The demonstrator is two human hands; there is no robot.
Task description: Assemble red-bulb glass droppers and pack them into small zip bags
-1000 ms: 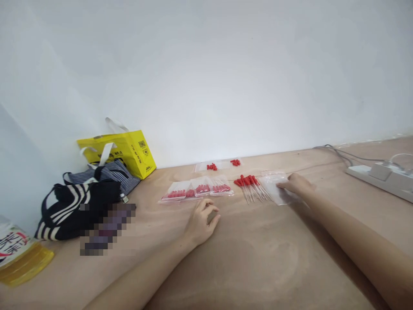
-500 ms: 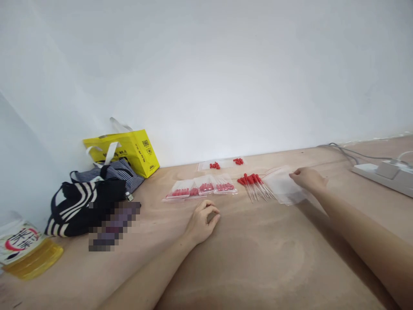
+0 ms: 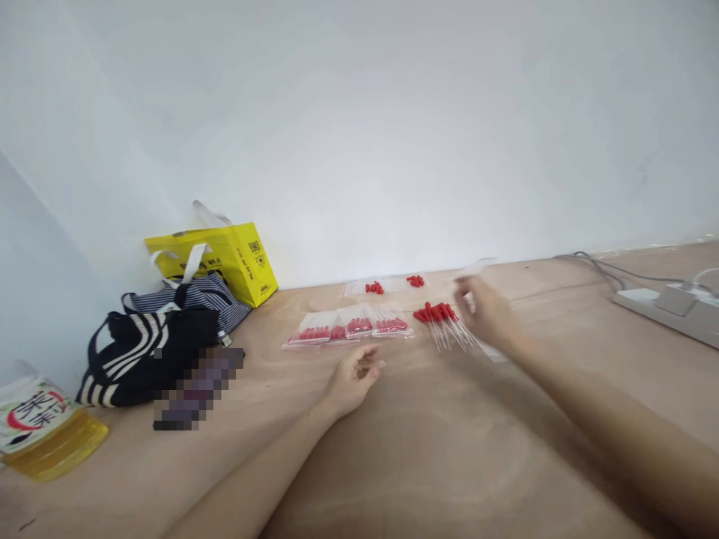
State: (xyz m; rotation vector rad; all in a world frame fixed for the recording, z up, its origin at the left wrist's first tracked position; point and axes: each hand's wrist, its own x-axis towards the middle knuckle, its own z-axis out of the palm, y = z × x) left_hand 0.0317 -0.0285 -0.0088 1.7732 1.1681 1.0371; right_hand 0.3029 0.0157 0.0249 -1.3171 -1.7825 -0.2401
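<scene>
My left hand (image 3: 355, 380) rests on the wooden table with curled fingers apart and nothing between them. Just beyond it lie clear bags of red pieces (image 3: 359, 326). My right hand (image 3: 481, 305), blurred by motion, is raised with its fingers pinched on a clear plastic bag (image 3: 484, 264). Left of that hand is a fanned bunch of red-tipped sticks (image 3: 441, 318). Part of another clear bag (image 3: 494, 354) shows beneath the right hand. Near the wall, two small groups of loose red pieces (image 3: 415, 281) lie on clear plastic.
On the left stand a yellow bag (image 3: 247, 262), a striped bag (image 3: 225, 303), a black bag (image 3: 146, 352) and a bottle of yellow liquid (image 3: 53, 434). A white power strip (image 3: 668, 307) with grey cables sits at the right. The wall (image 3: 393, 150) bounds the table's back.
My right hand has moved left and up from the clear bags, lifting one. My left hand's fingers have opened slightly in nearly the same place.
</scene>
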